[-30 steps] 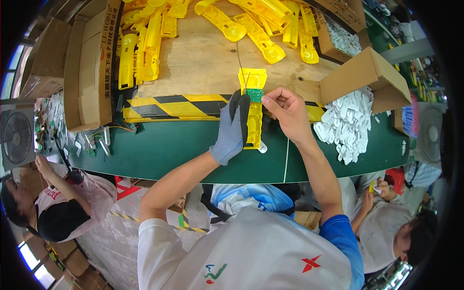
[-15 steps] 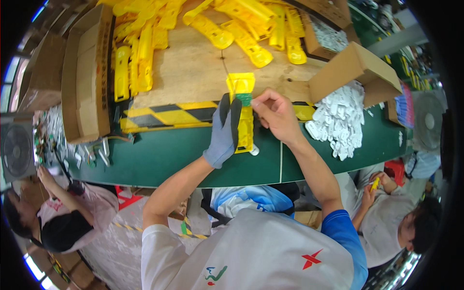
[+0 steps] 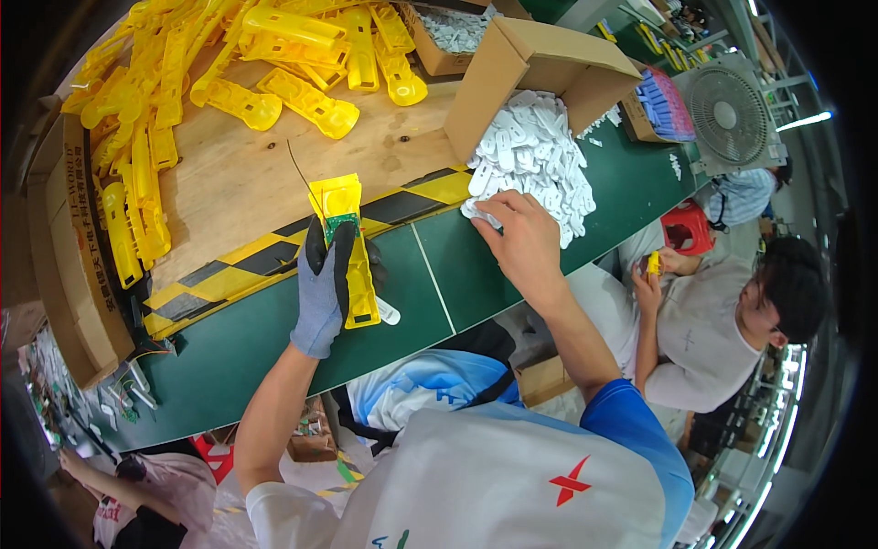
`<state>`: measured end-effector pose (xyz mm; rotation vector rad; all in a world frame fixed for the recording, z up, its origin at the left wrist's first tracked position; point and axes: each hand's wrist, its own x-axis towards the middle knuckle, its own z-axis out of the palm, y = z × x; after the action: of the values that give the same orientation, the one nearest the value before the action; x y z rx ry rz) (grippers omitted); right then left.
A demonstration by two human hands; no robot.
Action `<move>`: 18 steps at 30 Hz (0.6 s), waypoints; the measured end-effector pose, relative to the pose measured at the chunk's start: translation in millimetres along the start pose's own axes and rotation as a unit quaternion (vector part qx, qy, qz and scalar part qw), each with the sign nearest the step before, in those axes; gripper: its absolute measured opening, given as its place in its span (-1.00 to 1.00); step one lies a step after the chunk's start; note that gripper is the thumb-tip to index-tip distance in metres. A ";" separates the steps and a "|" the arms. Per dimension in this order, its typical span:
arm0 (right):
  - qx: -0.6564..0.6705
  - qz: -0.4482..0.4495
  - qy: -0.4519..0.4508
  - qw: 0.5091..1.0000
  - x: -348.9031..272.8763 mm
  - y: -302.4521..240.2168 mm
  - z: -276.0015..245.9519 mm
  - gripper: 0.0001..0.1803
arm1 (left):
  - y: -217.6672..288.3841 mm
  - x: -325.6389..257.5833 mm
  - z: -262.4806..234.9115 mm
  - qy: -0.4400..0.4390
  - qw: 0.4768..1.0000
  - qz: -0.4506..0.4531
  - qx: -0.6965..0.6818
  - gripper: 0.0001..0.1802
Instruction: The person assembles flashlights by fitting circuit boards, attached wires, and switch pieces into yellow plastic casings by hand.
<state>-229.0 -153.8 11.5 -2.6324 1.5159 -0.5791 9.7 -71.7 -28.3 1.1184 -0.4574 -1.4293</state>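
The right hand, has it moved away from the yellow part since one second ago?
Yes. The right hand left the yellow part and went to its right, to the pile of white pieces by the cardboard box.

— Where is the bench open?
— A green table [image 3: 439, 284] strip lies bare between the gloved left hand [image 3: 322, 291] and bare right hand [image 3: 523, 240].
— What blocks the far side?
— Yellow plastic housings [image 3: 274, 55], a white parts pile [image 3: 535, 160] and a tipped cardboard box [image 3: 526, 69]
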 end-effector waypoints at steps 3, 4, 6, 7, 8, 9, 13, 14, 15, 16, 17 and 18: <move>0.040 -0.011 0.007 0.999 3.0 9.6 4.8 -0.88 | 1.1 -2.7 3.8 -0.006 1.000 0.016 -0.002 -0.60; 0.057 -0.011 0.022 0.998 3.3 10.3 6.1 -0.86 | 3.5 -3.9 2.8 -0.011 0.999 0.029 -0.010 -0.56; 0.100 -0.013 0.047 0.994 6.1 6.7 6.9 -0.86 | 0.2 -3.0 -3.9 -0.039 0.998 0.022 -0.047 -0.45; 0.137 -0.007 0.074 0.988 6.9 2.8 8.6 -0.86 | 2.1 -5.6 2.4 -0.029 0.998 0.037 -0.051 -0.42; 0.299 0.116 0.025 0.947 5.0 -7.0 14.6 -0.76 | -1.8 -4.5 1.9 -0.010 0.999 0.041 -0.004 -0.51; 0.304 0.112 0.019 0.946 8.8 -20.5 13.4 -0.76 | -4.5 -3.3 -1.5 -0.028 0.999 0.029 -0.028 -0.44; 0.543 0.125 -0.138 0.819 23.8 -66.8 29.6 -0.55 | -3.4 -4.7 -1.4 -0.031 0.997 0.066 -0.023 -0.31; 0.604 0.125 -0.152 0.773 25.8 -73.3 36.2 -0.61 | -7.3 -3.3 -3.5 -0.041 0.997 0.060 -0.030 -0.30; 0.660 0.123 -0.167 0.722 28.2 -78.8 40.8 -0.66 | -10.6 -2.0 -5.9 -0.047 0.997 0.055 -0.038 -0.28; 0.678 0.108 -0.167 0.708 30.4 -83.7 42.8 -0.73 | -13.1 0.5 -8.8 -0.039 0.998 0.040 -0.041 -0.31; 0.678 0.105 -0.175 0.706 30.8 -86.6 45.8 -0.73 | -16.9 -1.4 -11.7 -0.031 0.998 0.043 -0.044 -0.31; 0.688 0.109 -0.160 0.699 30.3 -86.6 48.5 -0.75 | -10.4 -5.0 -5.8 -0.035 0.996 0.059 -0.048 -0.34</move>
<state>-127.3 -141.3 -5.1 -1.2348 0.6744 -0.7322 8.0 -62.9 -37.7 0.9512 -0.4925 -1.3754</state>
